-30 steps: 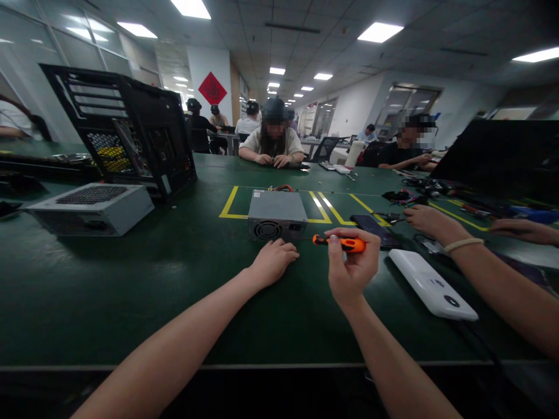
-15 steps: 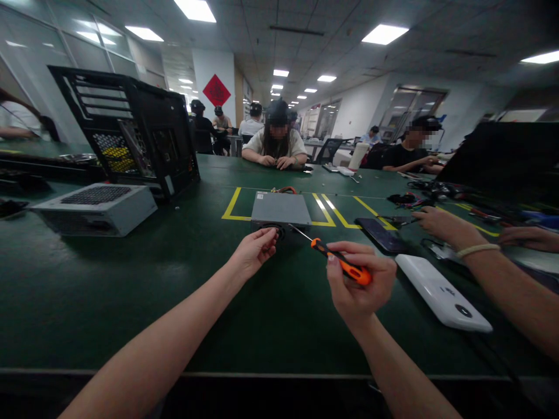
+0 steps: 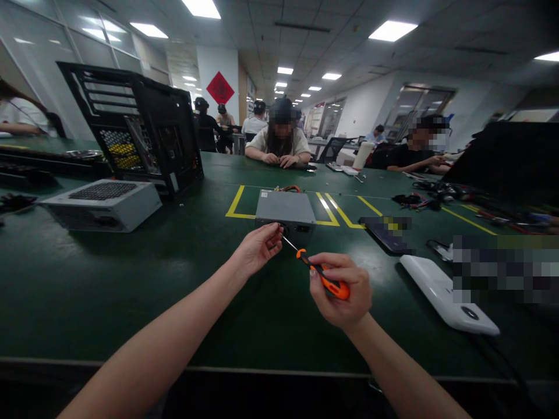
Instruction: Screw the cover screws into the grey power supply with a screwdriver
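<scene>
A grey computer power supply [image 3: 286,206] lies in front of me, its fan side facing me and its cables at the back. My left hand [image 3: 261,247] is at that near face, thumb and fingers pinched together; whatever they hold is too small to make out. In my right hand [image 3: 345,291] is a screwdriver [image 3: 324,273] with an orange and black handle. Its thin shaft points up and left, the tip close to my left fingertips. Whether the tip touches anything I cannot tell.
To the left stand a second power supply [image 3: 105,203] and a black computer case [image 3: 140,128]. A dark phone [image 3: 384,235] and a white device [image 3: 445,294] lie at right on the green table [image 3: 174,314]. Across it sits a person [image 3: 279,139].
My right hand has brought the screwdriver left and down, its tip now close to my left fingertips. The neighbour's arms at right no longer show; a blurred patch covers part of that area.
</scene>
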`<state>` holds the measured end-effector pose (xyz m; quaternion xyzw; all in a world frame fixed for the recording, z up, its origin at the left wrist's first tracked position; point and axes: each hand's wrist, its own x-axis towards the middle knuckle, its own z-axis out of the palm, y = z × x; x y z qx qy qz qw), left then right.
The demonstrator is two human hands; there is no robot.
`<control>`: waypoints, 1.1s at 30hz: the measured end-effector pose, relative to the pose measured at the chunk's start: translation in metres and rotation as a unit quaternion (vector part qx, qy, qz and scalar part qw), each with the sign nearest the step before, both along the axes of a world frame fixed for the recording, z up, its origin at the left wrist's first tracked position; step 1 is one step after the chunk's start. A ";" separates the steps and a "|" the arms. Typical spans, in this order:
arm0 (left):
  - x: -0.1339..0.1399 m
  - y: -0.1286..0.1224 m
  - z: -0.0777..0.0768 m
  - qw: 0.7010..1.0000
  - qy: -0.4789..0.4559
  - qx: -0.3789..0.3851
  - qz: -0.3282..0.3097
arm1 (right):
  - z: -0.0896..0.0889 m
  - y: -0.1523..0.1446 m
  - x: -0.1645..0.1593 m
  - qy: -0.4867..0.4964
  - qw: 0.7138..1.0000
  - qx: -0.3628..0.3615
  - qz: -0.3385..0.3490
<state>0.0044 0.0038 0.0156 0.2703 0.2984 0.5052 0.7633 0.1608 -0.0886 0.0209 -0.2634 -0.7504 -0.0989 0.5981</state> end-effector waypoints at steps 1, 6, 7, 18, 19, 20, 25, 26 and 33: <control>0.000 -0.001 0.000 1.000 0.001 -0.001 -0.005 | 0.000 0.000 0.000 -0.005 1.000 -0.001 -0.001; 0.002 -0.002 0.001 1.000 0.001 -0.005 -0.021 | 0.002 0.001 0.002 -0.021 1.000 0.008 -0.007; 0.002 -0.002 0.001 1.000 0.000 -0.007 -0.023 | 0.002 0.001 0.002 -0.023 1.000 0.009 -0.007; 0.002 -0.004 0.004 0.998 -0.023 -0.025 -0.044 | 0.005 -0.001 0.001 -0.035 0.999 0.036 -0.003; 0.002 -0.004 0.005 0.998 -0.025 -0.027 -0.046 | 0.005 -0.001 0.001 -0.034 0.999 0.035 -0.001; 0.002 -0.004 0.005 0.998 -0.027 -0.028 -0.047 | 0.005 -0.001 0.001 -0.033 0.999 0.033 0.000; 0.003 -0.002 0.003 0.999 -0.035 -0.018 -0.020 | 0.001 0.001 0.001 -0.013 1.000 0.009 -0.003; 0.003 -0.001 0.002 1.000 -0.025 -0.012 -0.007 | 0.000 0.002 0.001 -0.005 1.000 0.003 -0.007; -0.003 0.008 -0.016 0.945 0.273 0.170 0.063 | 0.003 0.006 -0.001 0.088 0.993 -0.065 -0.053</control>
